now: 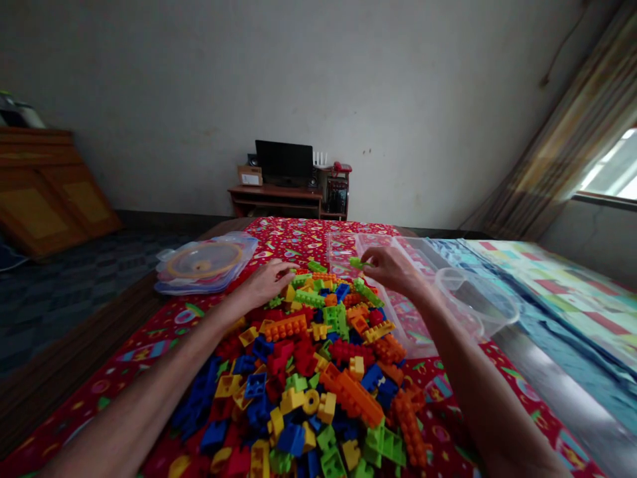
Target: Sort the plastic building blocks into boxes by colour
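At the building-block pile (303,358), the right hand (391,267) (far right) pinches a green toy brick (355,263); the left hand (267,281) (far left), grip indiscernible.

A person's bare left hand (269,281) and bare right hand (391,268) cap slender, tapering forearms (465,362) (uncovered too, it appears, down to their blurred ends).

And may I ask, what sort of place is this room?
Most likely a room in a home, perhaps a bedroom. A black monitor stands on a wooden desk by the wall, a curtain hangs beside the window, and at right lies what looks like a patchwork-patterned bedspread.
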### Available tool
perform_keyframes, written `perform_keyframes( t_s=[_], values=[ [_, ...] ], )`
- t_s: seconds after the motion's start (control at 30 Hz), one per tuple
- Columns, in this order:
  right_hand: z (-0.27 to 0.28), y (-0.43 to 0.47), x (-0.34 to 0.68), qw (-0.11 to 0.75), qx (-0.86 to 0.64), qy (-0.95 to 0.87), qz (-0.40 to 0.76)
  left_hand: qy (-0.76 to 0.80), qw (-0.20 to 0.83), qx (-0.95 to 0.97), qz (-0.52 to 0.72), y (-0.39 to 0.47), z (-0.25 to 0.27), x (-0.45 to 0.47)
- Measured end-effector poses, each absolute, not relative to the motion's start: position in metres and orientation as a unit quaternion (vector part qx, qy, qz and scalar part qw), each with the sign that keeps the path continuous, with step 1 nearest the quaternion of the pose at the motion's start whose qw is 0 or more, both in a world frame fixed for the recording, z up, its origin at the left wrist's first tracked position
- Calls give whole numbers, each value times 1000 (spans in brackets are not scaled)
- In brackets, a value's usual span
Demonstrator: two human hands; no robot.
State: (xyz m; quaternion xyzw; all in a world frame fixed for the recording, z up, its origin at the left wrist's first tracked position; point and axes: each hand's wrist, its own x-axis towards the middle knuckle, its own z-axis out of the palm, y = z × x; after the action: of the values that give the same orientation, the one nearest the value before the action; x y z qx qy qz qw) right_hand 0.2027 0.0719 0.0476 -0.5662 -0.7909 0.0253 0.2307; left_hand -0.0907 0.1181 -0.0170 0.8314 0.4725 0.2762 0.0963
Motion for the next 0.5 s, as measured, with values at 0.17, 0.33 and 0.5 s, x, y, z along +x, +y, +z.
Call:
perform_keyframes(
  t_s=[0.17,0.33,0.5],
  values=[
    [62,76,268,259,-662,-702,-37,490,160,812,274,117,-20,-93],
    [48,88,332,287,-756,-573,-133,519,211,776,289,124,-29,-96],
    [38,96,354,304,-783,-541,-51,518,231,754,330,132,-37,-98]
  ],
)
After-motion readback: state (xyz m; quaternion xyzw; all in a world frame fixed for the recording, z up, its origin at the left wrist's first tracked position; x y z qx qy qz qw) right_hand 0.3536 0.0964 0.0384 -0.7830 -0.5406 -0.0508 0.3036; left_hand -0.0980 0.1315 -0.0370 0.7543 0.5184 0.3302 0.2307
